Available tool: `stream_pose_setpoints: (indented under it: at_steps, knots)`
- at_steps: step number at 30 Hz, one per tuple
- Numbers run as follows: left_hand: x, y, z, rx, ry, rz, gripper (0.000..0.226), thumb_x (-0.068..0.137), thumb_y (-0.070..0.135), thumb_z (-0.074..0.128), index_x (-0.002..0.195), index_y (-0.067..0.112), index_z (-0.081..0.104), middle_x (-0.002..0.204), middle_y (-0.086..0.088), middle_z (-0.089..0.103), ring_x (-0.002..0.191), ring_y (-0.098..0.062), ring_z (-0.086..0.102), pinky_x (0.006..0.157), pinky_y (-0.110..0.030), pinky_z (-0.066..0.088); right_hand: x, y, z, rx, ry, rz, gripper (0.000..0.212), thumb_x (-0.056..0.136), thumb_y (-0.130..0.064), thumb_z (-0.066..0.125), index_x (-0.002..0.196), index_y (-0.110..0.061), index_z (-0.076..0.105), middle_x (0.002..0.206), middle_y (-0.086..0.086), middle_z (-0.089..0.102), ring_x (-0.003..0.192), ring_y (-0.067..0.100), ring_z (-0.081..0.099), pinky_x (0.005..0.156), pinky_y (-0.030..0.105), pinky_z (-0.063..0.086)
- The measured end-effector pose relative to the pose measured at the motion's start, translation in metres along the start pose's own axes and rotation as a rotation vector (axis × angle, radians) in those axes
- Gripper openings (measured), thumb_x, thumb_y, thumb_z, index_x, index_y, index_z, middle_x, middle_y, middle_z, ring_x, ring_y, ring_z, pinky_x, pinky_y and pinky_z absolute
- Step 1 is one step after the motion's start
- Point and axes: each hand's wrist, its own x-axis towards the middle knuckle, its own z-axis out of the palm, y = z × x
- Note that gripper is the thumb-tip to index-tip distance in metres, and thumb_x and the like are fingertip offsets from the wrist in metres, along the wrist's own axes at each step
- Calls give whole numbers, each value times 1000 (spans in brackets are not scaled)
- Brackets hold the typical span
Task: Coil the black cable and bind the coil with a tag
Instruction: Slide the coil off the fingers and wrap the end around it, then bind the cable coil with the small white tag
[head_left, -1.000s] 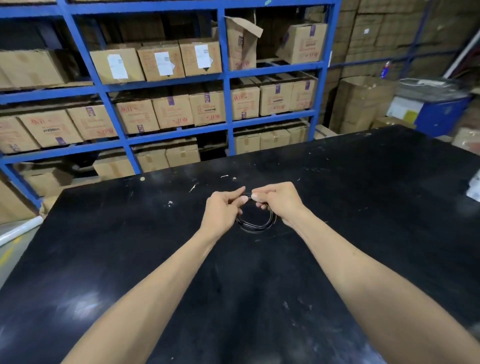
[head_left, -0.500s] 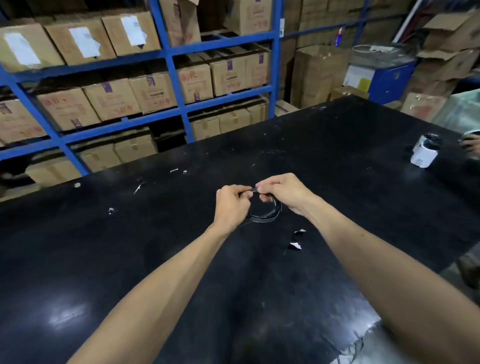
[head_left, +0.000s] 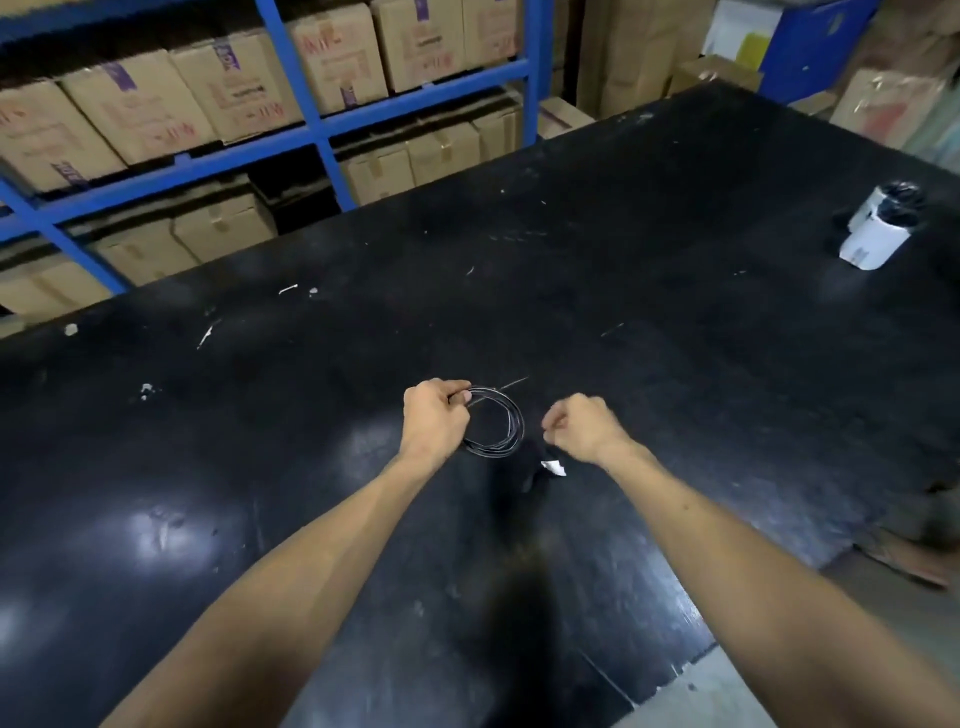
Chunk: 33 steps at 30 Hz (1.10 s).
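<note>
Black table; left hand hides coil edge; tag unclear.

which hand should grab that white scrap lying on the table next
The right hand: it hangs loosely closed just above the white scrap, while the left hand is busy pinching the coil.

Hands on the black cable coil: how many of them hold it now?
1. The left hand grips the cable coil at its left side; the right hand is apart, right of it.
</note>
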Motion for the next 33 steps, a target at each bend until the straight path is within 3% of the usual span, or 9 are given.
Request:
stream_pose_setpoints:
  at_steps: [4, 6, 9, 11, 14, 17, 20, 24, 33]
  knots:
    - [12, -17, 1, 76, 8, -14, 23, 91, 5, 59, 107, 4, 75, 89, -2, 66, 88, -18, 64, 80, -12, 42, 8, 15, 40, -527, -167, -165, 43, 86, -18, 71, 126, -32, 67, 130, 5, 54, 119, 30, 60, 95, 35, 48]
    - [18, -23, 4, 97, -7, -20, 23, 91, 4, 59, 107, 3, 75, 87, -1, 63, 85, -15, 60, 78, -8, 39, 17, 21, 55, -635, -159, -235, 45, 88, -16, 69, 129, -34, 66, 133, 7, 47, 122, 29, 53, 97, 37, 50]
    - [23, -29, 9, 115, -36, -36, 24, 92, 4, 57, 107, 4, 75, 88, 0, 63, 87, -19, 62, 79, -13, 42, 27, 22, 68, -735, -109, -334, 27, 94, -18, 66, 117, -29, 74, 129, 6, 49, 119, 25, 53, 90, 34, 50]
    - [26, -31, 10, 116, -33, -46, 24, 91, 5, 57, 107, 5, 76, 87, 1, 63, 88, -19, 63, 81, -16, 43, 35, 23, 71, -599, -55, -351, 21, 97, -24, 63, 113, -27, 76, 123, 3, 53, 117, 23, 55, 85, 30, 45]
    - [31, -33, 7, 92, -12, -58, 24, 91, 6, 57, 107, 6, 76, 90, 1, 65, 90, -17, 64, 80, -11, 42, 45, 12, 60, -98, 65, -258, 17, 88, -27, 78, 103, -20, 81, 103, -2, 59, 102, 19, 63, 82, 26, 46]
    - [35, -33, -2, 65, 35, -64, 24, 92, 6, 57, 109, 5, 75, 91, 1, 65, 85, -14, 63, 69, 2, 38, 48, -10, 37, 372, 152, -95, 15, 81, -16, 86, 93, -9, 81, 83, 8, 72, 77, 16, 67, 65, 12, 49]
    - [35, -28, -16, 58, 101, -55, 26, 93, 5, 55, 112, 2, 72, 93, -2, 65, 72, -7, 60, 62, 4, 38, 36, -35, 11, 674, 186, -26, 9, 83, 0, 80, 90, -3, 75, 81, 21, 76, 62, 21, 70, 60, 19, 60]
    - [28, -21, -31, 44, 180, -31, 28, 93, 9, 54, 115, 2, 70, 97, -10, 70, 86, -22, 68, 75, -16, 45, 14, -73, -2, 711, 159, -105, 19, 84, 2, 73, 90, -15, 71, 95, 21, 76, 68, 25, 80, 78, 41, 65]
    - [2, -3, -78, 6, 320, 82, 28, 95, 10, 52, 115, -2, 69, 104, -16, 70, 94, -31, 68, 85, -37, 54, -56, -146, 14, 901, 272, -127, 8, 80, -1, 72, 84, -5, 77, 69, 10, 78, 64, 21, 79, 71, 33, 65]
